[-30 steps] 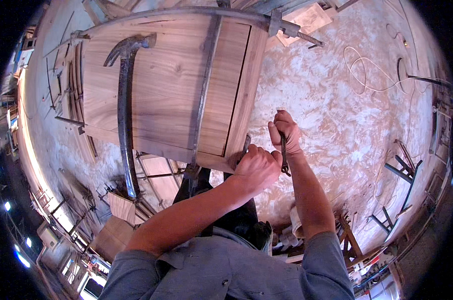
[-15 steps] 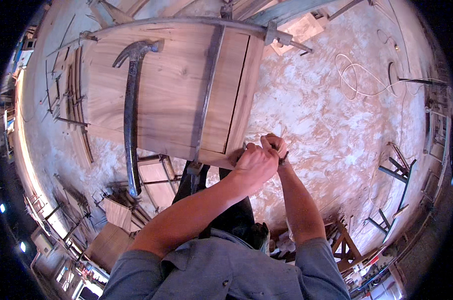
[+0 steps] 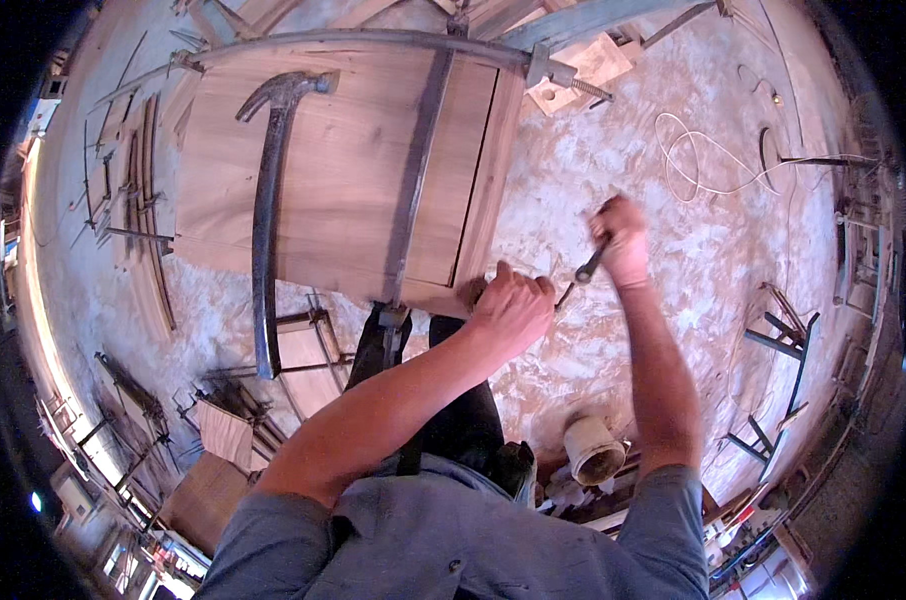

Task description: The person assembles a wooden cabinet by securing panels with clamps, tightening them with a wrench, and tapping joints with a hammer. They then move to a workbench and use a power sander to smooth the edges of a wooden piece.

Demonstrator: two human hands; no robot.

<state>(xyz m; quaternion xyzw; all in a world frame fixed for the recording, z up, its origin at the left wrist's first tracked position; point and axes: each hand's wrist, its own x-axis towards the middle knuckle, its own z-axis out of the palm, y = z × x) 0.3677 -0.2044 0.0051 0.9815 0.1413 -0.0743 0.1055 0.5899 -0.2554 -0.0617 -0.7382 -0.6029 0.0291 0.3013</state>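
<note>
My right hand (image 3: 621, 238), slightly blurred, is closed round a dark-handled tool (image 3: 590, 264) with a thin shaft, perhaps a screwdriver. The shaft slants down and left, its tip close to my left hand (image 3: 516, 308). That hand is curled at the near right corner of a wooden panel (image 3: 343, 170); whatever its fingers hold is hidden. A claw hammer (image 3: 270, 200) lies on the panel, its handle reaching past the near edge. One bar clamp (image 3: 420, 170) runs across the panel, and another long clamp (image 3: 373, 40) spans its far edge.
Below my right forearm stands a pale bucket (image 3: 593, 450). A white cord (image 3: 683, 150) loops over the mottled floor at right. Wood strips (image 3: 143, 215) lie on the left, and wooden frames (image 3: 308, 345) are near my legs. Dark metal stands (image 3: 788, 340) line the right.
My right hand has moved up and right, away from my left hand, and the dark-handled tool now shows in it. My left hand stays at the panel corner. The bucket has come into sight.
</note>
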